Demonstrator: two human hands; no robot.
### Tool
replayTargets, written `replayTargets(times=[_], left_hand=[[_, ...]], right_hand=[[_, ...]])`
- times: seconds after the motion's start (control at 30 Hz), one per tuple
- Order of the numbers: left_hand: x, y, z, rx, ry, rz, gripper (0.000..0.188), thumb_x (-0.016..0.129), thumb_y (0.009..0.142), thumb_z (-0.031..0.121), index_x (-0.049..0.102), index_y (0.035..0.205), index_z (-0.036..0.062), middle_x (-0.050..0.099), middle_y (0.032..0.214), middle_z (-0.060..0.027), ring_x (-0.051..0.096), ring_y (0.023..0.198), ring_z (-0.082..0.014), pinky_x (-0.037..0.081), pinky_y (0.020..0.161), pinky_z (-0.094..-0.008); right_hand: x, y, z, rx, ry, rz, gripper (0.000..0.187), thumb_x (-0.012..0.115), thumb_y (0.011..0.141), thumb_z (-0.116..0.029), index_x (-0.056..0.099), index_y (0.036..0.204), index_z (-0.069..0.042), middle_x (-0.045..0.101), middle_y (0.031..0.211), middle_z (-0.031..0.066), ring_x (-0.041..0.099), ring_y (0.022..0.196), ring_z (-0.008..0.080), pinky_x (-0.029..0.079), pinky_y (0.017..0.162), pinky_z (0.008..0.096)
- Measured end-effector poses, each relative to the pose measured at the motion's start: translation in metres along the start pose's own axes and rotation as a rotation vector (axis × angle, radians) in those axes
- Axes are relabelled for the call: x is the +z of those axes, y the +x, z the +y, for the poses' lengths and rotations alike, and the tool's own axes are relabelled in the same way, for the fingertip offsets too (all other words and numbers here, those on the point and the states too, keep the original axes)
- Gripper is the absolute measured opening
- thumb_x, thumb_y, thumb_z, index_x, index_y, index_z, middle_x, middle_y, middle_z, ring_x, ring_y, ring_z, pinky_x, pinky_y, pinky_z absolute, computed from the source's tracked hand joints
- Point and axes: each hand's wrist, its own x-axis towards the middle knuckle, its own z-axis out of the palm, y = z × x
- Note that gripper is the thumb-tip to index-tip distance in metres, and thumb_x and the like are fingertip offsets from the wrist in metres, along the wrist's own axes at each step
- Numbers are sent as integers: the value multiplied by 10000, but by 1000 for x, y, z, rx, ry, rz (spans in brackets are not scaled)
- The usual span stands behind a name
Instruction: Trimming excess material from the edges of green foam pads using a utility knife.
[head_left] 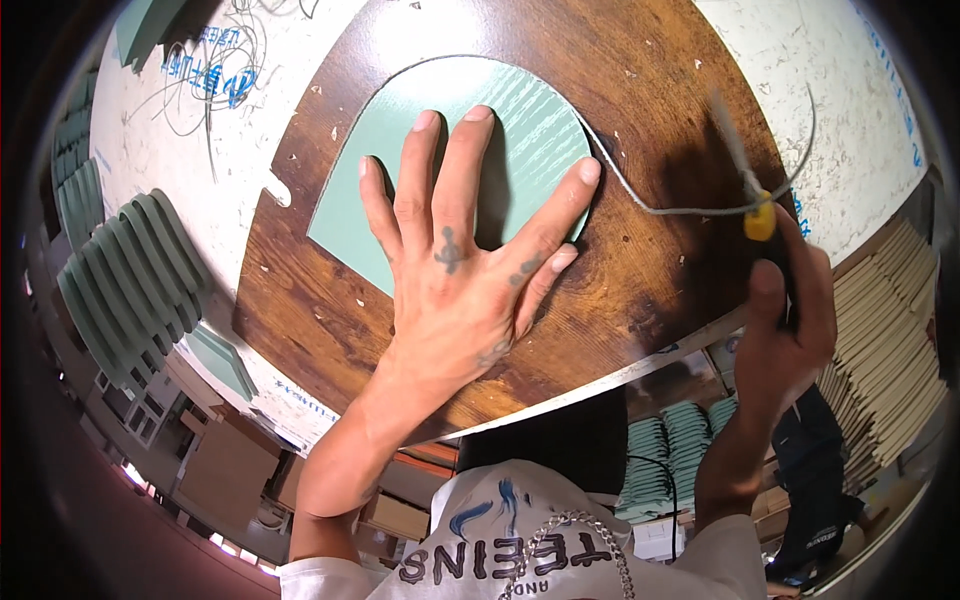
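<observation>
Pressing glossy green rounded sheet (535,145) with flat, spread left hand (450,265); right hand (800,310) is gripping blurred yellow-handled tool (760,222), possibly bladed, near right edge of brown wood-grain worktop (640,270).

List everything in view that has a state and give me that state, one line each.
Left hand: palm down, fingers spread on the green panel
Right hand: closed around the yellow-ended tool
Yellow-ended tool: held, blurred
Green panel: flat on the wood-grain board
Grey strip: curved, running from panel edge to tool
Thin strands: loosely tangled
Curved green pieces: packed in a row
</observation>
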Motion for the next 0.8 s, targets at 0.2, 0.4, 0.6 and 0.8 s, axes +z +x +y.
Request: replayTargets(times=[0.2,0.4,0.6,0.8], left_hand=[[-3,2,-3,-7,-42,23,456,639,991,427,611,1443,372,281,1604,-206,261,1502,-427,143,1223,-657],[13,11,-25,-319,-77,365,606,533,1048,410,483,1502,11,429,1477,-300,513,1305,-430,358,1135,-636],[18,13,-19,-380,22,398,526,553,1060,321,506,1469,-7,497,1360,-293,515,1245,-408,360,1067,-581],[20,14,-19,-390,44,433,516,552,1059,318,519,1462,-2,515,1326,-289,509,1232,-395,348,1079,-572]], right_hand=[[-18,-46,-1,182,-139,14,357,618,1047,-272,684,1269,-1,651,911,88,634,816,185,518,696,338],[-32,-78,-23,53,-81,-296,392,692,993,-279,678,1311,-50,634,996,122,633,855,254,532,686,380],[20,-12,-29,-275,-126,-277,539,838,859,-350,701,1311,-89,610,1009,106,610,836,256,554,657,378],[23,10,-13,-293,-181,-137,503,867,826,-284,732,1264,-77,608,991,91,632,815,229,557,656,358]])
